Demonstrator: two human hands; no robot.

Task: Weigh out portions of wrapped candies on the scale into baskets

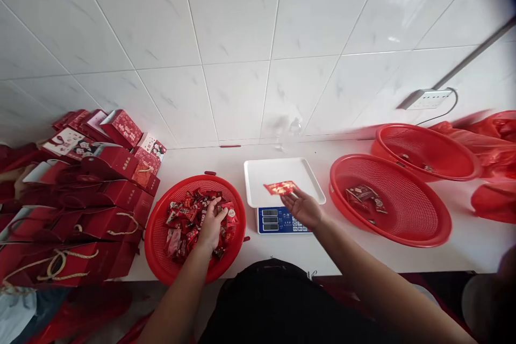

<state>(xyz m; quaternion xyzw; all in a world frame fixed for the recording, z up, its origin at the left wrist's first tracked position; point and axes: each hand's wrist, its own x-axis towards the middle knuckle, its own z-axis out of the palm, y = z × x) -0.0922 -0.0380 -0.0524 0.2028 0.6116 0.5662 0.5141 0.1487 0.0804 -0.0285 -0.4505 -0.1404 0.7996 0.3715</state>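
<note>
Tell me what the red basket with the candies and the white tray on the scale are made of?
The round red candy basket looks like glossy moulded plastic: its wall is a fine mesh of holes. The square white scale tray seems smooth plastic too, with a raised rim, though coated metal is possible.

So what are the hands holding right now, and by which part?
The right hand holds a small red packet by its right end, over the scale's white tray. The left hand lies in the wrapped candies; whether it grips any cannot be told.
</note>
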